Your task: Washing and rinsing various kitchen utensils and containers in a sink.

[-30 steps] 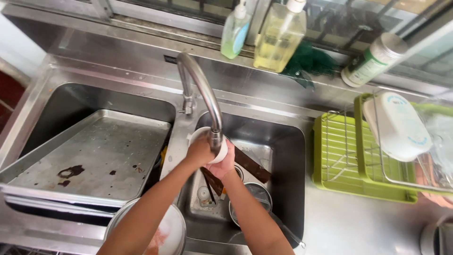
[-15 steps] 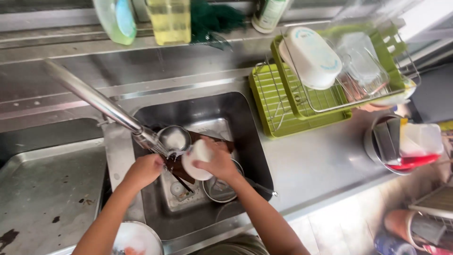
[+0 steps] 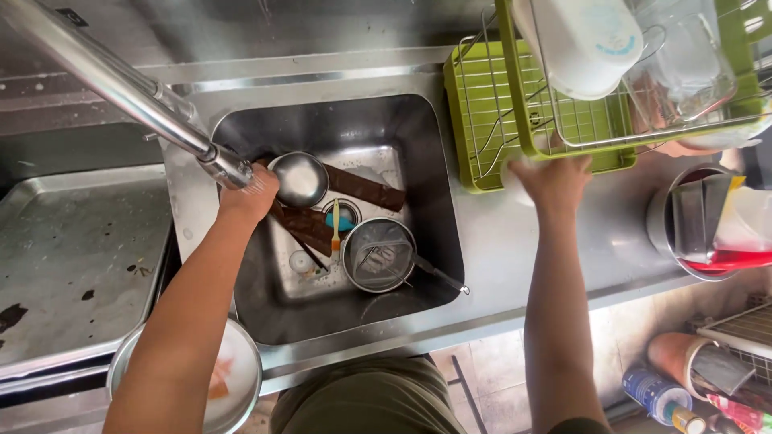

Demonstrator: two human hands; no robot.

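Half second back I had both hands over sink, white cup between them. Right hand since moved to green drying rack, upper right, gripping cup, mostly hidden. Left hand stayed under faucet, loosely curled, empty far as I could tell.

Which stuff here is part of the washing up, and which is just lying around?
In use:
left hand at the faucet
right hand at the green dish rack
sink, holding a strainer

Lying about:
metal tray
bucket
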